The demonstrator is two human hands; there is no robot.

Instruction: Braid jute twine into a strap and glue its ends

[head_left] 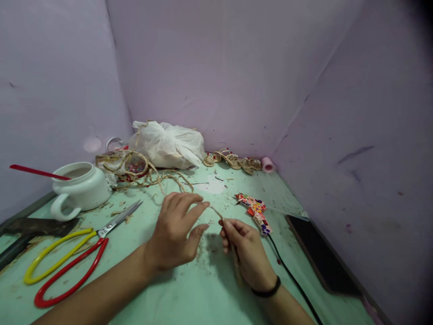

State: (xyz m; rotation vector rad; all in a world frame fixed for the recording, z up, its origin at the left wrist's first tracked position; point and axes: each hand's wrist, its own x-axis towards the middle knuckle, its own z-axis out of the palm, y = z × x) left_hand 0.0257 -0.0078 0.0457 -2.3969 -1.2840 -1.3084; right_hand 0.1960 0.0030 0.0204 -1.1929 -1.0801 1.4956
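Observation:
My right hand (248, 253), with a dark band at the wrist, pinches a thin strand of straw-coloured twisted cord (216, 212) between thumb and fingers. Its short end points up and left, and a thicker tail hangs blurred below the palm. My left hand (176, 228) is raised just left of that end, its thumb and fingers apart. The left index fingertip is very close to the cord's end; whether they touch I cannot tell. To the right of my hands lies a glue gun (253, 210) wrapped in flowered covering, with a black cable.
Scissors (103, 232) with yellow and red handles, a hammer (40, 228) and a white pot (84, 185) with a red stick are at left. Behind are loose cord (158, 178), a white plastic bag (172, 144), woven pieces (233, 160) and a pink roll (268, 165). A dark phone (320, 253) lies right.

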